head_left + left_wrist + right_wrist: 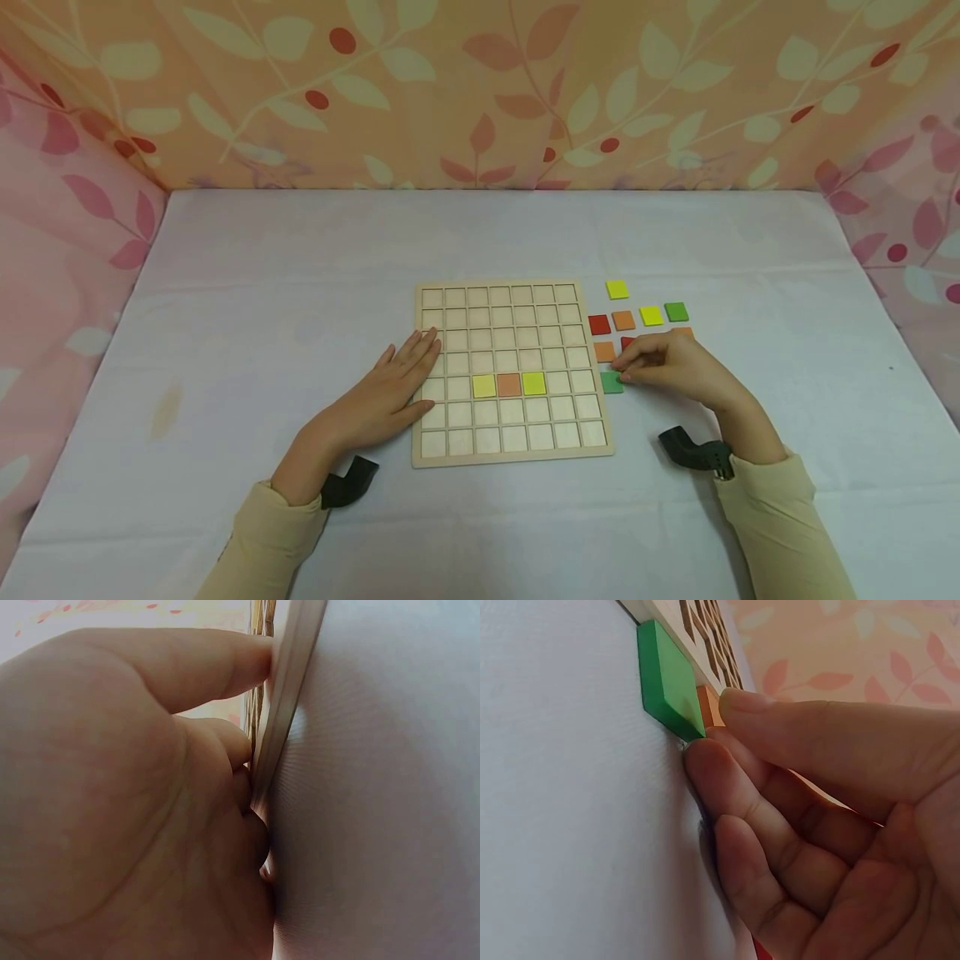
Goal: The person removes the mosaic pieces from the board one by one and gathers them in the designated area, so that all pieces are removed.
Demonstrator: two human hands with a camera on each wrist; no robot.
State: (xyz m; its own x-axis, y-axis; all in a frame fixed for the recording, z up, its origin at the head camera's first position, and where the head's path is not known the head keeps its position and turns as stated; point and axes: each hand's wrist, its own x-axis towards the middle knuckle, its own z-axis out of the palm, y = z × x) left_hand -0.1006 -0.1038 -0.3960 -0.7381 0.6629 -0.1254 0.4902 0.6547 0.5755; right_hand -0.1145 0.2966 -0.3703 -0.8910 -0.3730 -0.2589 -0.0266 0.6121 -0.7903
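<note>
A light wooden grid board [513,460] lies flat on the table. Yellow [483,386], orange [508,384] and yellow [534,383] square tiles sit side by side in one row of its cells. My left hand [382,396] rests on the board's left edge with its fingers extended; the left wrist view shows the thumb against the board's side. My right hand [671,364] is beside the board's right edge, fingers bent, fingertips at the corner of a green tile [667,679] lying on the cloth. In the right wrist view, thumb and fingers do not close around that tile.
Right of the board lie several loose tiles: a yellow tile [617,290], a red tile [599,325], an orange tile [623,320] and a green tile [677,312] among them. My right hand partly covers some. White cloth [300,250] covers the table; patterned curtains [450,92] hang behind it.
</note>
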